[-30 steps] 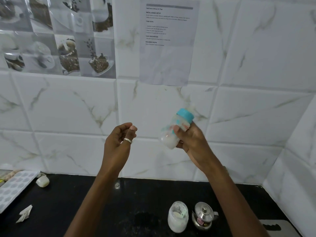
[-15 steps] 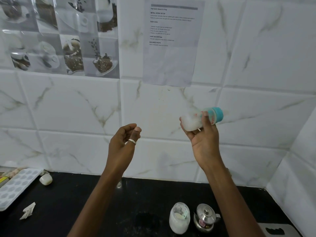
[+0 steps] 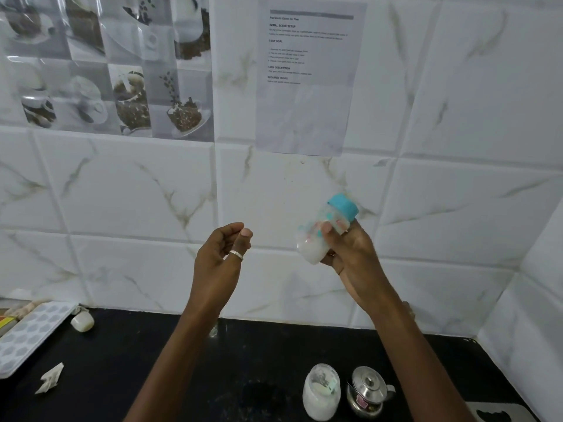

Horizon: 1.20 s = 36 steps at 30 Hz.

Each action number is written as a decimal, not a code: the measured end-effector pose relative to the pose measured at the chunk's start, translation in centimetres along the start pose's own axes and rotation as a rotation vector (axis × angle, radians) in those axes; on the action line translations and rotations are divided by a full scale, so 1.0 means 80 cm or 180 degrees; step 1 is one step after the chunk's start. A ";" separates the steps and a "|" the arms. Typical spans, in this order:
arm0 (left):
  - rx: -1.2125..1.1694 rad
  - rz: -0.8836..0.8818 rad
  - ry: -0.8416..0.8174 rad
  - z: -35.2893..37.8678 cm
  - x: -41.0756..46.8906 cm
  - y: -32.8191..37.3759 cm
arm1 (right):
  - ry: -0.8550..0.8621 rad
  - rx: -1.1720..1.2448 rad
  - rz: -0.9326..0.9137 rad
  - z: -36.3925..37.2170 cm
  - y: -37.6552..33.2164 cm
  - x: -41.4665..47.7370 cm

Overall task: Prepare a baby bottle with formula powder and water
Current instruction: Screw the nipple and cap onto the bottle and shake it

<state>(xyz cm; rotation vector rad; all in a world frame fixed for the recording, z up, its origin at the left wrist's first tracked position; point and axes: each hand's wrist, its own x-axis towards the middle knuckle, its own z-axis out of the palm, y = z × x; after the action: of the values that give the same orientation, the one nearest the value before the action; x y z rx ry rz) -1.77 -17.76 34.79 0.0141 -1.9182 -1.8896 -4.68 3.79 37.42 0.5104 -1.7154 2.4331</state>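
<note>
My right hand [image 3: 350, 254] grips a small clear baby bottle [image 3: 316, 239] with a teal cap [image 3: 343, 206], raised in front of the tiled wall. The bottle is tilted, cap up and to the right, with white milky liquid in its lower end. My left hand [image 3: 217, 258], a ring on one finger, hovers to the left of the bottle with fingers loosely curled and nothing in it. A clear jar of white powder [image 3: 321, 391] and a small steel kettle [image 3: 367, 391] stand on the black counter [image 3: 182, 376] below.
A white ice tray [image 3: 27, 333] lies at the counter's left edge, with a small white cap [image 3: 82, 322] beside it and a torn paper scrap [image 3: 50, 377] nearer me. A printed sheet [image 3: 307, 77] hangs on the wall. A wall corner rises on the right.
The right hand has swung the bottle from lying sideways back to tilted with the cap up, and dropped slightly. The left hand has barely moved.
</note>
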 end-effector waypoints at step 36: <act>-0.0025 0.0038 -0.0001 0.001 0.002 0.006 | 0.0311 0.0439 0.0101 0.017 -0.009 0.002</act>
<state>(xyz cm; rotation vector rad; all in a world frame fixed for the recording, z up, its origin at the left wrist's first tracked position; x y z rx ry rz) -1.80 -17.74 35.27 -0.0001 -1.9070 -1.8893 -4.36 2.76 38.54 0.3747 -1.5379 2.5653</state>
